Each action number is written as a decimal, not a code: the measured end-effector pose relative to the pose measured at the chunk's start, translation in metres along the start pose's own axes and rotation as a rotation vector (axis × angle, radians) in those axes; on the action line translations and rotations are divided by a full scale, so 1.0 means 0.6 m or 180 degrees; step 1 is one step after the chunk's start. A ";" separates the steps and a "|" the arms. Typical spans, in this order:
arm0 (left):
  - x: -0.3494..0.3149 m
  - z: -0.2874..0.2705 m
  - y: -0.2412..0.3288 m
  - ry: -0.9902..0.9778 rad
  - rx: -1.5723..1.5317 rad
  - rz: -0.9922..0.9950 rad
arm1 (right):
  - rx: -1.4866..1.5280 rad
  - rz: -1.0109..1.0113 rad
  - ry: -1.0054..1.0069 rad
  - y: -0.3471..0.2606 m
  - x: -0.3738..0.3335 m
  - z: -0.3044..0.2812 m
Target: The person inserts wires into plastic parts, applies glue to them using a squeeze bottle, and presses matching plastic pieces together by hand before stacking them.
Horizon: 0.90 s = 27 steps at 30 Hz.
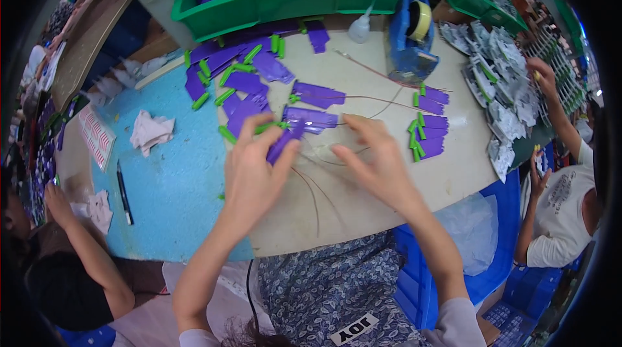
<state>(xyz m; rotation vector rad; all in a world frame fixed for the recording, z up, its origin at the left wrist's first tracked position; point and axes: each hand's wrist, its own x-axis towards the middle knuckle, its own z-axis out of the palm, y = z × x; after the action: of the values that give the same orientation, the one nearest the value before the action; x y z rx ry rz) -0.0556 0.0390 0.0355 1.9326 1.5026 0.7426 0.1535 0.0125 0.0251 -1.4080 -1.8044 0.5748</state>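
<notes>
My left hand [251, 169] is closed on a purple plastic piece [284, 144], pinched between thumb and fingers and blurred by motion. Just beyond it lies another purple piece [314, 119] with a shiny surface. My right hand [378, 160] hovers to the right, thumb and index finger apart, close to thin wires [319, 193] that trail over the table. A further purple piece [319, 95] with a green end and a thin wire lies farther off. Many purple pieces with green ends [249, 106] are heaped beyond my left hand. Several more [432, 128] lie in a group to the right.
A green bin [291, 0] of purple pieces stands at the back, beside a blue tape dispenser [409, 42] and a small white bottle [360, 28]. Grey metallic-looking parts [495, 88] are piled at right. A pen [124, 195] lies left. Co-workers sit on both sides.
</notes>
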 end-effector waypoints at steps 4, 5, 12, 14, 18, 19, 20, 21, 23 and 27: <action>-0.029 0.023 -0.002 0.0013 0.0601 0.0191 | -0.0682 -0.0309 0.0248 0.029 -0.013 0.010; -0.049 0.022 0.001 0.0000 0.0493 0.0143 | -0.0586 -0.0162 0.0211 0.042 -0.022 -0.014; -0.103 -0.013 0.019 -0.0972 0.0070 0.0542 | -0.1819 0.0569 0.0293 0.227 0.061 -0.208; -0.100 -0.005 0.019 -0.0945 0.0128 0.0687 | -0.1793 0.0481 0.0109 0.226 0.060 -0.219; -0.069 0.004 0.035 -0.0793 0.0477 0.0842 | -0.1487 0.0141 -0.0160 0.237 0.062 -0.233; -0.061 0.008 0.034 -0.0798 0.0477 0.0838 | -0.1484 0.0145 -0.0163 0.239 0.065 -0.236; -0.054 0.016 0.030 -0.0742 0.0516 0.0915 | -0.1381 0.0323 -0.0223 0.239 0.070 -0.240; -0.052 0.018 0.028 -0.0678 0.0570 0.0976 | -0.1261 0.0487 -0.0289 0.238 0.075 -0.241; -0.063 0.012 0.022 -0.0854 0.0472 0.1098 | -0.1301 0.0337 -0.0340 0.236 0.075 -0.267; -0.118 -0.016 0.028 -0.1097 0.0238 0.0905 | -0.0388 0.0296 0.0317 0.111 0.067 -0.235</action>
<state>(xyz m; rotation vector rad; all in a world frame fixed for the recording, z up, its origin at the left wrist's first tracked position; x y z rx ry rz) -0.0668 -0.0325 0.0488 2.2250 1.0759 0.4408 0.3011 0.0557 0.0735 -1.5814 -1.7266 0.4398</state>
